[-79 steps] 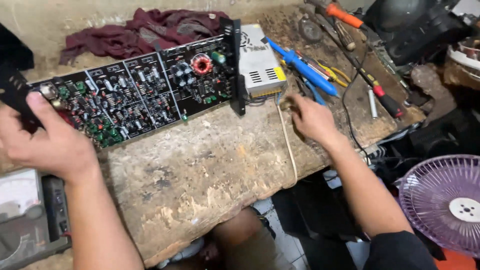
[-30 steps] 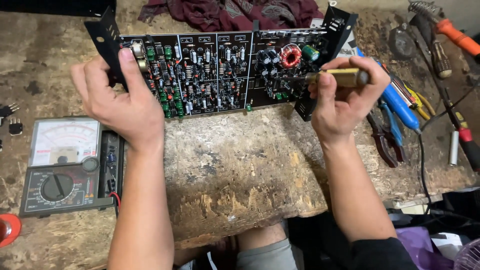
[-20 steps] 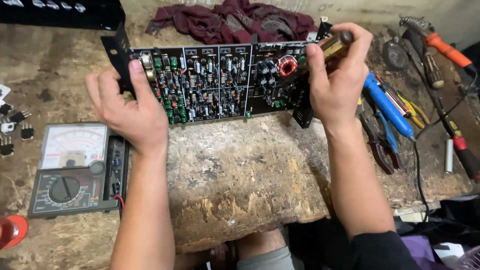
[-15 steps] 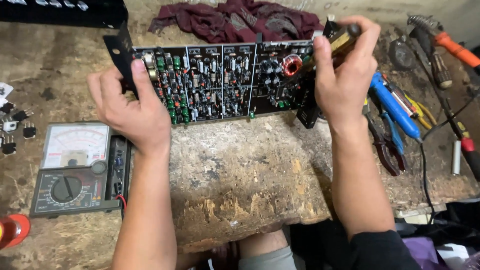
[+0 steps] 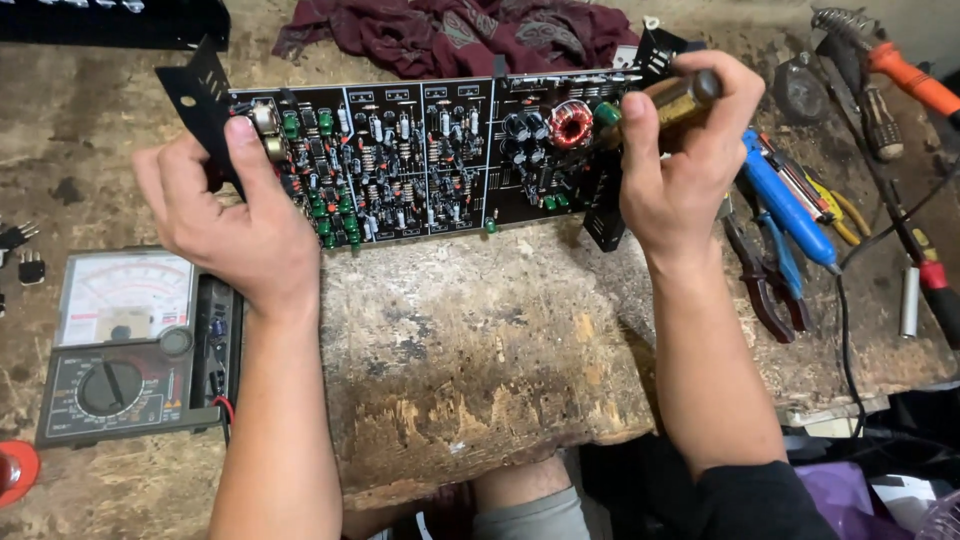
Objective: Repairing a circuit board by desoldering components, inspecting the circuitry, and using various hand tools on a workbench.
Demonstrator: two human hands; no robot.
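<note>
Both hands are gripping a circuit board (image 5: 440, 150) — left hand (image 5: 235, 225) pinching its left end, right hand (image 5: 680, 165) curling around a brass-coloured tool handle (image 5: 675, 98) at the right end.

Bench (image 5: 480, 360): rough, weathered wood, pitted and stained, its near edge chipped and splintered pale. Far side: crumpled maroon cloth (image 5: 460, 35) against a dull wall strip. Far left: black case edge (image 5: 110, 20). Right end: dark clutter below the bench edge, purple fabric (image 5: 850, 495) near the floor. Light: even, soft, no hard shadows.
</note>
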